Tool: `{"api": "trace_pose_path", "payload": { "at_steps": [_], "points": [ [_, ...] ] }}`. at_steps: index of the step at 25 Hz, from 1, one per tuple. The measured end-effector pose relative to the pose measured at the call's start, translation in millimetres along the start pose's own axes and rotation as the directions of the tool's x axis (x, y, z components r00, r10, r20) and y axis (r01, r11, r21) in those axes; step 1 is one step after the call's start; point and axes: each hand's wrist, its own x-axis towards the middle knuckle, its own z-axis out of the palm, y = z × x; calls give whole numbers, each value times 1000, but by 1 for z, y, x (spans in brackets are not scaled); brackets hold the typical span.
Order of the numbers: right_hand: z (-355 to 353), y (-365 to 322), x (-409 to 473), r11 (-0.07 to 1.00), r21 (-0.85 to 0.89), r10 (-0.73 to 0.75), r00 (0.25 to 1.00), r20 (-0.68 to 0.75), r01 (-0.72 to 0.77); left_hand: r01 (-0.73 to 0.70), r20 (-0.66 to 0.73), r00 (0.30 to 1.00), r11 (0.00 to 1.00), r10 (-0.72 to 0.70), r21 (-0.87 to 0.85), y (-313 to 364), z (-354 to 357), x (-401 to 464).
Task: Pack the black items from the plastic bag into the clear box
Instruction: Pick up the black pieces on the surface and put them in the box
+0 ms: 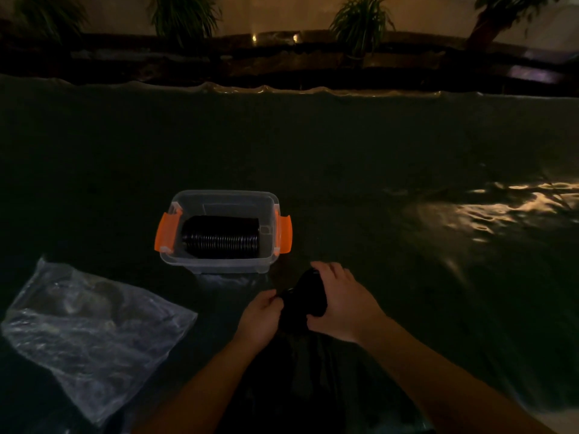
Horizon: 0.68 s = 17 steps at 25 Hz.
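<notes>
A clear box [216,264] with orange side latches stands open on the dark table, slightly left of centre. Inside it lies a row of black round items [221,236], stacked on edge. Just in front of the box, to its right, I hold a bunch of black items [305,300] between both hands. My right hand [340,303] wraps over them from the right and above. My left hand [261,317] pinches their left end. A crumpled clear plastic bag [91,333] lies flat at the near left; dark shapes show faintly through it.
The table [360,170] is covered with a dark, glossy sheet that wrinkles and reflects light at the right. Its far edge meets a dark ledge with potted plants [360,23]. The scene is dim.
</notes>
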Motion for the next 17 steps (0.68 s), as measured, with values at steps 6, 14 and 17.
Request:
{"api": "trace_pose_path", "payload": {
  "at_steps": [6,14,17],
  "points": [
    [37,-27,-8,996,-79,-25,999,34,28,198,90,980,915,-177,-351,6,-2,-5],
    [69,-29,-24,939,-333,50,991,-123,-89,293,210,948,913,-239,-283,4,8,-9],
    [75,-31,-26,946,-289,110,984,-140,-147,281,232,944,938,-233,-203,6,12,-14]
  ]
}}
